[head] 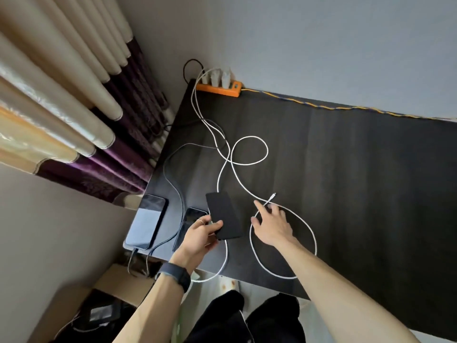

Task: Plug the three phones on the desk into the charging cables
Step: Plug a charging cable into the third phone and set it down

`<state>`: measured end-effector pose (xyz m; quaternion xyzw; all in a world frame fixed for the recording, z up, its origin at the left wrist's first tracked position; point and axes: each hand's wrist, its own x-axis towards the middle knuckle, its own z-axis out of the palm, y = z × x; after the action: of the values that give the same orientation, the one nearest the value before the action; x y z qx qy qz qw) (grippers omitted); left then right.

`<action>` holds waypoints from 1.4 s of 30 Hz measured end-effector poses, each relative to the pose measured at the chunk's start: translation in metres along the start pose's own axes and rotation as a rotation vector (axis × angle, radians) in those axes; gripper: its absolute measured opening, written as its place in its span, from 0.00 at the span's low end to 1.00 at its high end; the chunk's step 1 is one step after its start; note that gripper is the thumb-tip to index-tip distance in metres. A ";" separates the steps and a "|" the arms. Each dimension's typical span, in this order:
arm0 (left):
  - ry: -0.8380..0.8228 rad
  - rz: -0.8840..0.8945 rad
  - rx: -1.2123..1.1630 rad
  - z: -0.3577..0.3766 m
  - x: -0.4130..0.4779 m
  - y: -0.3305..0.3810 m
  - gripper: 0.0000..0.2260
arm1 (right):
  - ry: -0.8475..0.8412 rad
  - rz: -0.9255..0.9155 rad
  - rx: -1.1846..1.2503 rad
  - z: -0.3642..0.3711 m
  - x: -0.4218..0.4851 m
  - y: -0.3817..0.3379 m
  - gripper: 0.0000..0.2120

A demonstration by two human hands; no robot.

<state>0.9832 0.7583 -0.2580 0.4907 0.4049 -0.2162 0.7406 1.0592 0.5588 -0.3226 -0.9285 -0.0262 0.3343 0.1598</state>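
The left hand (pixel 201 231) grasps the matte black slab phone (pixel 225 215), tilted above the dark desk (pixel 346 169) beside two plugged phones; the right hand (pixel 270 222), fingers spread and released, reaches the loose white braided cable (pixel 265 203). Tangled loops could snag, dragging the metal plug (pixel 273 195) away. No writing is legible.

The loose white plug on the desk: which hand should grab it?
The right hand. It is open, and its fingers already reach toward the loose white plug. The left hand is busy holding the black phone.
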 end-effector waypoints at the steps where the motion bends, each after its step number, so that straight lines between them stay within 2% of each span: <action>1: -0.001 0.001 -0.006 -0.006 0.001 0.000 0.11 | 0.000 0.007 -0.052 0.000 0.006 -0.005 0.27; 5: 0.004 -0.028 -0.040 -0.023 0.001 -0.005 0.09 | 0.088 0.018 -0.177 0.005 0.012 -0.018 0.23; 9: 0.002 -0.052 -0.079 -0.025 0.000 -0.011 0.10 | 0.100 0.109 -0.142 0.017 -0.003 -0.006 0.19; 14: -0.040 -0.051 -0.087 -0.012 -0.004 -0.013 0.10 | 0.108 0.223 -0.050 0.027 -0.030 0.023 0.22; 17: -0.052 -0.050 -0.083 -0.004 -0.005 -0.017 0.10 | 0.163 0.246 0.106 0.025 -0.047 0.037 0.18; 21: 0.021 -0.046 -0.070 0.009 -0.006 -0.021 0.23 | 0.269 0.213 0.274 0.020 -0.080 0.054 0.13; 26: -0.020 -0.042 -0.095 0.026 -0.012 -0.027 0.25 | 0.398 0.140 0.484 0.016 -0.123 0.063 0.09; 30: -0.088 -0.086 -0.080 0.039 -0.016 -0.031 0.23 | 0.382 0.099 0.636 0.014 -0.158 0.058 0.06; 35: -0.213 -0.105 -0.159 0.053 -0.022 -0.030 0.22 | 0.341 0.077 0.774 0.015 -0.188 0.039 0.12; 42: -0.205 -0.083 -0.149 0.061 -0.027 -0.029 0.27 | 0.360 0.138 0.868 0.016 -0.200 0.022 0.12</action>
<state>0.9705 0.6883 -0.2408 0.3923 0.3620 -0.2652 0.8029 0.8928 0.5111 -0.2181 -0.8185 0.2057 0.1580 0.5126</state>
